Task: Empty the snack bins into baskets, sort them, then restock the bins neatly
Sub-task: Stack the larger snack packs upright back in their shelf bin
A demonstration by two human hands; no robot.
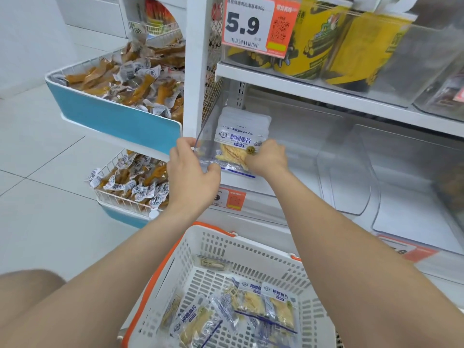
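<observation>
A clear plastic bin [204, 136] sits at the left end of the lower shelf, holding a standing stack of white-and-blue fish-slice packets [241, 136]. My left hand [192, 169] grips the bin's front left edge. My right hand [267, 156] holds the lower right corner of the front packet. Below my arms stands a white basket [251, 252] with an orange rim, with several of the same packets [253, 305] lying loose in it.
Empty clear bins [344, 172] fill the lower shelf to the right. Yellow bags [326, 41] sit in bins on the upper shelf behind a 5.9 price tag [253, 23]. Left of the shelf post, blue-fronted wire racks [115, 119] hold brown snack packs.
</observation>
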